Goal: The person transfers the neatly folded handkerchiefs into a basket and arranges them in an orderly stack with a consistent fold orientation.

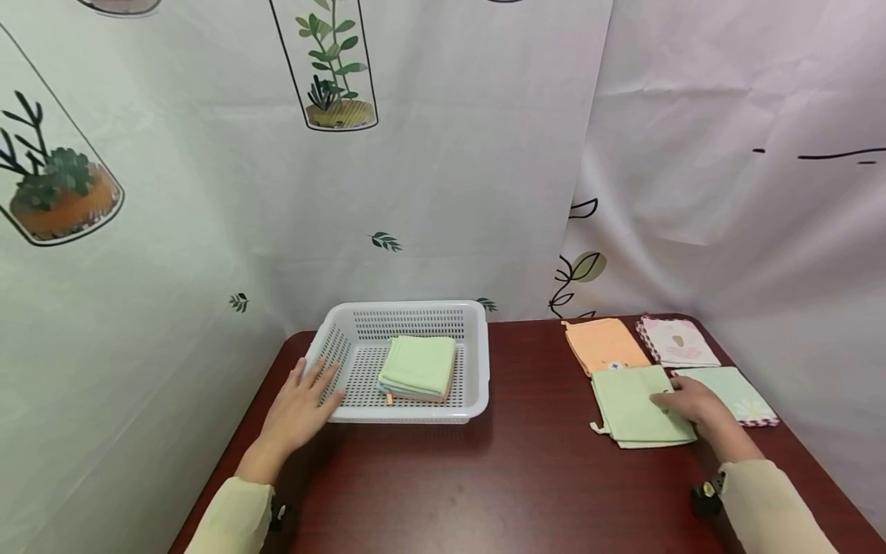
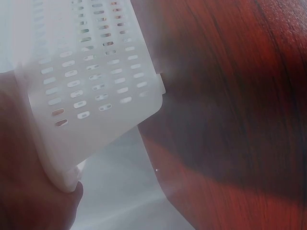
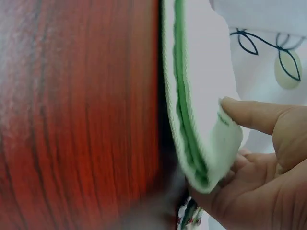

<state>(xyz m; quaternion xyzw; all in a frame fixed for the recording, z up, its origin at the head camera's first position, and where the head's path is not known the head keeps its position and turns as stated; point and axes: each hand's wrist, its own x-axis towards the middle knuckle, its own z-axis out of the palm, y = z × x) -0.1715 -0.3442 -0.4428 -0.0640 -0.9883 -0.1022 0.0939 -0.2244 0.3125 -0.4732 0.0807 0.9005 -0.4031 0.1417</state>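
My right hand (image 1: 685, 400) pinches the right edge of a folded light green hand towel (image 1: 633, 404), which has a hanging loop at its left. In the right wrist view the thumb (image 3: 247, 114) lies on top of the towel and the other fingers are beneath, with that edge bent upward. My left hand (image 1: 298, 412) rests with spread fingers on the left rim of a white perforated plastic basket (image 1: 388, 415). Inside the basket lies a small stack of folded towels (image 1: 421, 365), a yellow-green one on top.
Beside the held towel lie a folded orange towel (image 1: 605, 344), a pink-and-white towel (image 1: 678, 342) with checked trim, and a mint towel (image 1: 734, 388) with a flower. All are on the dark red wooden table (image 1: 443, 492). A printed cloth (image 1: 450, 192) hangs behind.
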